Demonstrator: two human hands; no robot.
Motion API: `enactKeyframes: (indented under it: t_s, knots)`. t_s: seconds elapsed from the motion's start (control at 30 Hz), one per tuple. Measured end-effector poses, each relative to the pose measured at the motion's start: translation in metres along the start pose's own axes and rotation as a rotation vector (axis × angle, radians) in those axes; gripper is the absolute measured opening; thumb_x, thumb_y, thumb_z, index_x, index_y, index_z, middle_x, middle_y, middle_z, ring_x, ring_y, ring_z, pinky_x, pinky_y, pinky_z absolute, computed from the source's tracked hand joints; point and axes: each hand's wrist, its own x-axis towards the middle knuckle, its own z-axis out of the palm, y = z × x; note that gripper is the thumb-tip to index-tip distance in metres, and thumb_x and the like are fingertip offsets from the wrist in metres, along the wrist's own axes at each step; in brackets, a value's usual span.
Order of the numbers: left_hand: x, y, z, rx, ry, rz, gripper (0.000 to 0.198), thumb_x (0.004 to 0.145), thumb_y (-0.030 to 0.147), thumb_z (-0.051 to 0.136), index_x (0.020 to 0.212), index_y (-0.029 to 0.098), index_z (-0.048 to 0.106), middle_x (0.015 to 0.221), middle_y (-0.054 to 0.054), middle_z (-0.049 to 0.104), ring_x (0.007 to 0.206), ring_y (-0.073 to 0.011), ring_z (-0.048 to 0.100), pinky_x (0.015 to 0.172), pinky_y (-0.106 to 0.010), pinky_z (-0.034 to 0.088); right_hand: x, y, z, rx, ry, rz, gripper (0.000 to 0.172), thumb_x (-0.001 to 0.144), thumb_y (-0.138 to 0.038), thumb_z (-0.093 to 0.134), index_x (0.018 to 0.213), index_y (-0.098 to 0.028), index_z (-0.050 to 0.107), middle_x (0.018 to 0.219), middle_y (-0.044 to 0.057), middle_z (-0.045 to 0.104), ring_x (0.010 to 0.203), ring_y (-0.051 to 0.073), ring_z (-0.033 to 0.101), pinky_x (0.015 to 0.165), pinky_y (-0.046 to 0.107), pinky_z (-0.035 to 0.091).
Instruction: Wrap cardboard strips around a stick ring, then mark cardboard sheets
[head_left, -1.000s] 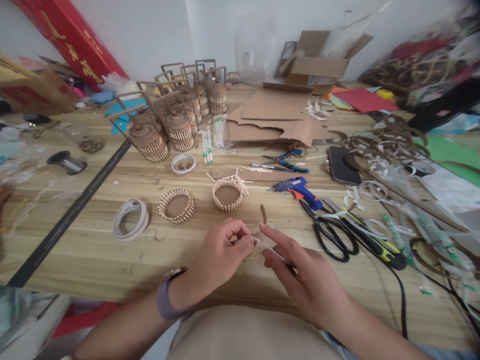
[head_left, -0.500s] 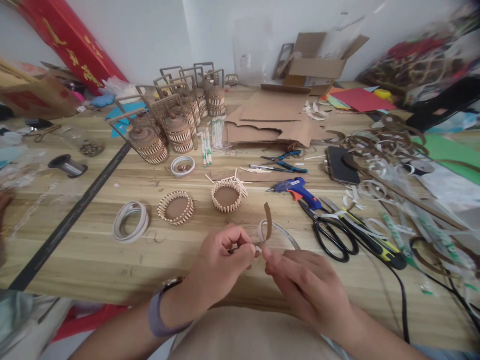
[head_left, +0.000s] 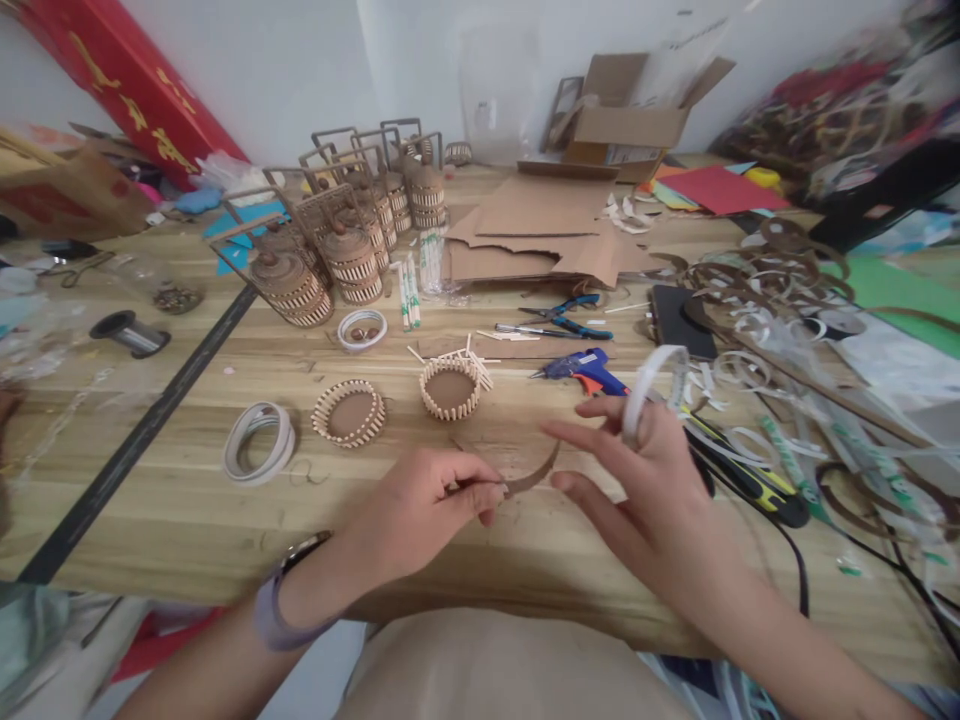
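My left hand (head_left: 439, 500) is closed in a pinch on one end of a short, curved brown strip (head_left: 534, 482). The strip's free end points up and right, toward my right hand (head_left: 637, 480). On that hand, thumb and forefinger are apart, with their tips close to the strip. A white ring that looks like a narrow tape roll (head_left: 646, 385) is hooked around my right fingers; how they grip it is partly hidden. Beyond my hands sit two round trays, the left one (head_left: 349, 413) and the right one (head_left: 450, 390), both walled with short wooden sticks.
A blue glue gun (head_left: 581, 370), pliers (head_left: 574, 318) and a yellow-black cutter (head_left: 757, 485) lie to the right. Finished stick lanterns (head_left: 289, 285) stand at back left. White tape rolls (head_left: 259, 443) lie at left. Curled strips and a phone (head_left: 684, 322) crowd the right side.
My right hand has moved right and up, away from my left hand, with the white ring on it. The brown strip, upright before, now lies low in my left pinch.
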Motion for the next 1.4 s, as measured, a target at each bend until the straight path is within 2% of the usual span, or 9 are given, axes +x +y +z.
enactKeyframes:
  t_s: [0.13,0.23,0.47,0.53,0.67,0.83,0.97,1.2,1.4]
  knots:
    - [0.002,-0.008,0.004,-0.074,-0.056,-0.035,0.019,0.091,0.03,0.053,0.102,0.022,0.066,0.071,0.004,0.069,0.067,-0.0142,0.06,0.064,-0.024,0.04,-0.004,0.006,0.015,0.025,-0.162,-0.018,0.024,0.098,-0.031,0.054,0.08,-0.022,0.066,0.097,0.011,0.061,0.096,0.027,0.057,0.081,0.041,0.048]
    - [0.006,-0.017,0.008,-0.054,-0.062,-0.077,0.011,0.091,0.023,0.052,0.099,0.022,0.06,0.069,0.005,0.067,0.067,-0.014,0.062,0.066,-0.023,0.043,-0.019,0.015,0.027,-0.031,-0.255,0.038,0.022,0.096,-0.029,0.057,0.077,-0.02,0.064,0.092,0.01,0.061,0.089,0.025,0.055,0.077,0.038,0.048]
    - [0.014,-0.037,0.039,0.604,-0.089,0.05,0.02,0.097,0.011,0.046,0.093,0.02,0.063,0.096,-0.004,0.064,0.083,-0.0183,0.062,0.072,-0.028,0.044,-0.05,0.018,0.046,-0.289,-0.39,0.045,0.022,0.095,-0.025,0.055,0.077,-0.019,0.065,0.089,0.01,0.061,0.084,0.027,0.052,0.077,0.04,0.046]
    - [0.015,-0.038,0.045,0.78,-0.101,0.084,0.022,0.099,0.013,0.044,0.094,0.019,0.064,0.1,-0.006,0.06,0.083,-0.0192,0.06,0.071,-0.029,0.046,-0.055,0.017,0.049,-0.333,-0.39,0.05,0.021,0.095,-0.025,0.055,0.077,-0.02,0.065,0.088,0.011,0.062,0.085,0.028,0.052,0.077,0.041,0.045]
    - [0.017,-0.029,0.051,0.966,-0.109,0.165,0.022,0.1,0.013,0.045,0.093,0.016,0.066,0.107,-0.01,0.06,0.104,-0.0273,0.056,0.086,-0.038,0.048,-0.057,0.019,0.049,-0.362,-0.398,0.044,0.02,0.095,-0.03,0.059,0.079,-0.019,0.064,0.087,0.01,0.062,0.084,0.028,0.052,0.075,0.04,0.045]
    - [0.018,-0.031,0.055,0.884,-0.212,0.203,0.028,0.097,0.001,0.038,0.099,0.011,0.064,0.104,-0.011,0.064,0.093,-0.0226,0.06,0.081,-0.033,0.05,-0.048,0.022,0.034,-0.296,-0.25,-0.028,0.019,0.1,-0.03,0.05,0.105,-0.016,0.062,0.09,0.011,0.064,0.084,0.028,0.055,0.076,0.041,0.047]
    - [0.017,-0.044,0.059,0.767,-0.129,0.186,0.023,0.099,0.007,0.039,0.102,0.014,0.061,0.102,-0.009,0.066,0.091,-0.0218,0.063,0.08,-0.032,0.051,-0.043,0.016,0.027,-0.126,-0.117,-0.108,0.023,0.1,-0.013,0.043,0.122,-0.013,0.052,0.089,0.008,0.068,0.076,0.021,0.06,0.07,0.033,0.05]
    - [0.015,-0.05,0.066,0.716,0.029,0.178,0.029,0.106,0.025,0.032,0.13,0.013,0.043,0.105,-0.013,0.071,0.091,-0.0251,0.07,0.076,-0.035,0.054,-0.047,0.003,0.042,-0.117,-0.166,-0.146,0.02,0.102,-0.015,0.037,0.116,-0.013,0.051,0.081,0.008,0.068,0.068,0.02,0.065,0.062,0.033,0.053]
    - [0.014,-0.052,0.066,0.765,0.018,0.255,0.022,0.104,0.016,0.03,0.107,0.018,0.052,0.09,-0.007,0.07,0.079,-0.022,0.069,0.068,-0.031,0.052,-0.041,0.003,0.038,-0.172,-0.197,-0.232,0.021,0.102,-0.013,0.035,0.109,-0.013,0.054,0.071,0.004,0.063,0.062,0.021,0.062,0.057,0.032,0.05]
